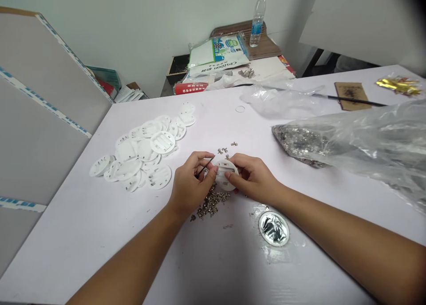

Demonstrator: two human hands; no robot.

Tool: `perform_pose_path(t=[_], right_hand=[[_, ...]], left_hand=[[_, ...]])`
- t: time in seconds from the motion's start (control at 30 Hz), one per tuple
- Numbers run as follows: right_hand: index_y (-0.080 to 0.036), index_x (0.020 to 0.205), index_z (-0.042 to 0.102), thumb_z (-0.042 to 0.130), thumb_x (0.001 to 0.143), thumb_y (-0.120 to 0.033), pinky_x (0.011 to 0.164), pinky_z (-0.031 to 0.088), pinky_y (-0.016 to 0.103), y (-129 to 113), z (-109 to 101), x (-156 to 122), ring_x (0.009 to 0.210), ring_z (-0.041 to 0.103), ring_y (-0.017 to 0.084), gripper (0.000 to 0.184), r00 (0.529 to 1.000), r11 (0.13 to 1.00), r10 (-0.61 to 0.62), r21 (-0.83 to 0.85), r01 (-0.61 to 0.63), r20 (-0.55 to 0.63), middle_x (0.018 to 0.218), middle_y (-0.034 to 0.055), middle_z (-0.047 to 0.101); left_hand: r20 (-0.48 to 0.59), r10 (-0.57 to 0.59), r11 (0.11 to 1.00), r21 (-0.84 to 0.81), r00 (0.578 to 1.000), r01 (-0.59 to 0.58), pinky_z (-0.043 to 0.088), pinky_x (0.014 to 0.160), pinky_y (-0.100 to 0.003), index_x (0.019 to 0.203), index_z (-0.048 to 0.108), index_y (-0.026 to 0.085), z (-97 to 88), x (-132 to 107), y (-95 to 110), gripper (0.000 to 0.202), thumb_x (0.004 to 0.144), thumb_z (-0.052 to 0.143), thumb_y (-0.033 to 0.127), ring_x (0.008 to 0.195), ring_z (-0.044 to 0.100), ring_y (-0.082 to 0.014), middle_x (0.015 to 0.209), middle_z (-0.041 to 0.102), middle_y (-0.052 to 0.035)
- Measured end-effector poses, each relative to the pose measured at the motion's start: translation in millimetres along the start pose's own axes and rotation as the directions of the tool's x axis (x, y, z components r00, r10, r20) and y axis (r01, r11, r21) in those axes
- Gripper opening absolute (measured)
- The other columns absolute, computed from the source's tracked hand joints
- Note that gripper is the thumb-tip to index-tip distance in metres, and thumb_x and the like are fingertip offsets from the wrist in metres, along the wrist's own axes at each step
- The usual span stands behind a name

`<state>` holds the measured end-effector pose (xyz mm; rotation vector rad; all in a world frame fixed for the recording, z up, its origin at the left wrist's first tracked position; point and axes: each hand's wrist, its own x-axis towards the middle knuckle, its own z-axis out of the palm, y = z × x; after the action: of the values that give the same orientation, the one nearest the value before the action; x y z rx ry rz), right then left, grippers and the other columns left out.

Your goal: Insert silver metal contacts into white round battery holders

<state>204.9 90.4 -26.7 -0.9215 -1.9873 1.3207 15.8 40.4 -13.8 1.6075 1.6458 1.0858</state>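
My right hand [251, 174] grips a round white plastic disc [225, 181] by its right side, thumb across the face. The disc is tilted and has slots and small openings. My left hand [191, 180] is closed on a thin dark rod-like tool [207, 165], its kind unclear, and its thumb meets the disc's left edge. Below the hands lies a heap of small metal clips [211, 203], partly hidden by my left hand. A few loose metal clips [225, 150] lie just beyond the disc. Many similar white discs [162, 142] are piled to the left.
A round shiny silver-and-black piece [274, 228] is stuck to the table near my right forearm. At right lies a clear plastic bag [359, 140] full of metal parts. A grey partition [43, 105] stands left; a water bottle [258, 21] stands at the back.
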Motion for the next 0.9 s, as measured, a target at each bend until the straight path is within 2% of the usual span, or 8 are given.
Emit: perform_pose_path(t=[0.17,0.27,0.47,0.6,0.73,0.8,0.9], right_hand=[[-0.017,0.093,0.061,0.054,0.093,-0.029,0.049,0.047,0.023,-1.9,-1.2,-1.5,0.057,0.057,0.009,0.013,1.000,0.997,0.026,0.071,-0.027,0.018,0.086,0.0014,0.054],[-0.017,0.092,0.060,0.055,0.093,-0.030,0.047,0.049,0.022,-3.1,-2.5,-1.8,0.055,0.058,0.008,0.015,0.998,0.989,0.038,0.138,-0.044,0.048,0.089,0.0017,0.054],[-0.017,0.096,0.060,0.055,0.093,-0.030,0.046,0.050,0.022,-1.2,-3.9,-1.3,0.056,0.058,0.008,0.014,0.996,0.974,-0.002,0.228,-0.018,0.086,0.092,0.0021,0.053],[-0.019,0.098,0.060,0.051,0.096,-0.031,0.046,0.048,0.023,0.5,-4.2,-1.0,0.058,0.055,0.009,0.016,0.999,0.986,0.012,0.167,-0.018,0.035,0.090,0.0019,0.054],[-0.019,0.094,0.062,0.051,0.095,-0.030,0.063,0.048,0.028,0.3,-5.2,-0.6,0.074,0.057,0.013,0.015,0.993,0.992,-0.118,0.038,0.118,-0.008,0.089,0.0035,0.058],[-0.020,0.101,0.063,0.056,0.093,-0.031,0.069,0.048,0.030,-0.5,-5.4,-0.8,0.079,0.057,0.015,0.015,0.986,0.986,-0.169,0.006,0.169,-0.005,0.093,0.0045,0.059],[-0.024,0.118,0.059,0.068,0.085,-0.033,0.066,0.047,0.029,-1.6,-5.1,-1.7,0.081,0.057,0.016,0.035,0.978,0.978,-0.207,0.005,0.207,0.039,0.101,0.0052,0.057]], left_hand=[[0.055,0.054,0.997,0.049,0.997,-0.056,0.040,0.053,-0.022,0.113,0.062,0.022,-0.5,1.9,-2.0,0.026,0.089,0.061,0.032,0.056,0.047,-0.0083,0.082,0.060,-0.0009],[0.090,0.052,0.997,0.051,0.995,-0.056,0.042,0.055,-0.023,0.113,0.063,0.022,-1.2,3.4,-1.8,0.026,0.090,0.060,0.034,0.057,0.051,-0.0087,0.087,0.060,-0.0021],[0.214,-0.047,0.980,-0.179,0.976,0.087,0.047,0.058,-0.023,0.108,0.064,0.019,-5.2,5.7,0.3,0.028,0.087,0.065,0.038,0.064,0.059,-0.0114,0.085,0.067,-0.0041],[0.290,-0.083,0.939,-0.297,0.953,0.172,0.054,0.070,-0.028,0.113,0.063,0.019,-8.7,6.3,1.3,0.031,0.087,0.065,0.038,0.080,0.065,-0.0160,0.097,0.069,-0.0084],[0.288,-0.099,0.927,-0.321,0.952,0.193,0.056,0.074,-0.031,0.114,0.063,0.019,-10.2,6.1,2.0,0.034,0.086,0.067,0.037,0.085,0.066,-0.0175,0.101,0.069,-0.0102],[0.272,-0.101,0.928,-0.321,0.957,0.190,0.055,0.071,-0.028,0.113,0.062,0.019,-10.1,5.7,2.0,0.034,0.085,0.068,0.036,0.082,0.065,-0.0161,0.098,0.069,-0.0089],[0.267,-0.092,0.926,-0.331,0.959,0.181,0.054,0.070,-0.026,0.112,0.061,0.019,-9.4,5.1,1.4,0.032,0.084,0.068,0.033,0.080,0.064,-0.0145,0.094,0.068,-0.0067]])
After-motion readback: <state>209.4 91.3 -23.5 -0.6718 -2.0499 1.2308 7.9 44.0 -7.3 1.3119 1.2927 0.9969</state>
